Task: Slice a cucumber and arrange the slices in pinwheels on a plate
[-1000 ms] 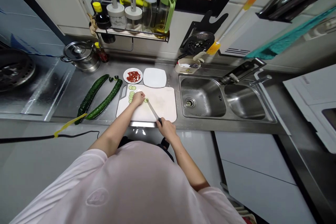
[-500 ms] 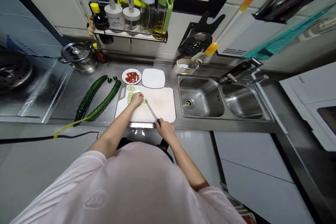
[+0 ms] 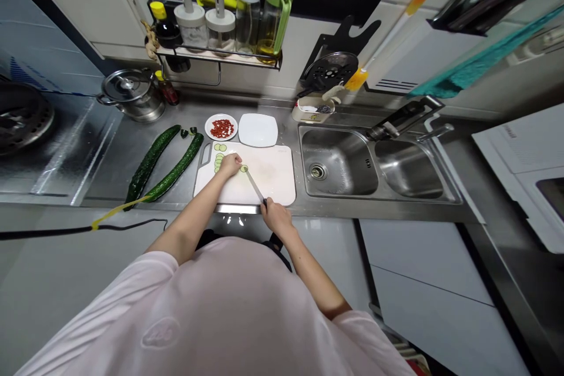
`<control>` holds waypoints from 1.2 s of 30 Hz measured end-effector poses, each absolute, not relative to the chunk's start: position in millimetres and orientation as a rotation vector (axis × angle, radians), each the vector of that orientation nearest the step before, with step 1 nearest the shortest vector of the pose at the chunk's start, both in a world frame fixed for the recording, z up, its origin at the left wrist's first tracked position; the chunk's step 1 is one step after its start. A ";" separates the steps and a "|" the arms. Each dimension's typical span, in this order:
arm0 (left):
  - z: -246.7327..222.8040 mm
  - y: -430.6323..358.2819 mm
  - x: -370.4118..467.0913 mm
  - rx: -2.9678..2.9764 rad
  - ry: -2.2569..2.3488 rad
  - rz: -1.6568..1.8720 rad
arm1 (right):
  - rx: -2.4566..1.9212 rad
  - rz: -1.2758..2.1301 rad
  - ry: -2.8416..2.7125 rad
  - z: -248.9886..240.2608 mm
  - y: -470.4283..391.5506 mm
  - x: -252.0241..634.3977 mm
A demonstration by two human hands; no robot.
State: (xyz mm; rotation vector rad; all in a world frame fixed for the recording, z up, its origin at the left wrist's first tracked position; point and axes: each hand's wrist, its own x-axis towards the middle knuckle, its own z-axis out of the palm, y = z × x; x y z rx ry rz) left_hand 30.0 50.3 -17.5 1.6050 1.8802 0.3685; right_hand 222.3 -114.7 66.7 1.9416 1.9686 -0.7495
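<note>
My right hand (image 3: pixel 277 215) is wrapped around the dark handle of a kitchen knife (image 3: pixel 255 186), whose blade slants up and left over the white cutting board (image 3: pixel 275 179). At the blade's tip lies a round cucumber slice (image 3: pixel 244 169), pale green with a darker rim. Just beside that slice is my left hand (image 3: pixel 230 164), its fingers drawn together over the board; whether they pinch anything I cannot make out. More cucumber slices (image 3: pixel 218 160) lie in a row along the board's left side, partly hidden by my left hand.
Two long cucumbers (image 3: pixel 152 158) lie left of the board, with cut ends near them. Behind it stand a plate of chopped red pieces (image 3: pixel 210 131) and a white square plate (image 3: pixel 258 129). A double sink (image 3: pixel 339 161) is to the right, a steel pot (image 3: pixel 132 97) back left.
The view has shifted very slightly. Both hands, the knife and the slice at its tip look the same as before.
</note>
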 end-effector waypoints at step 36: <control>-18.9 53.5 30.4 1.606 1.877 0.353 | 1.906 -0.771 2.003 64.7 -103.7 220.8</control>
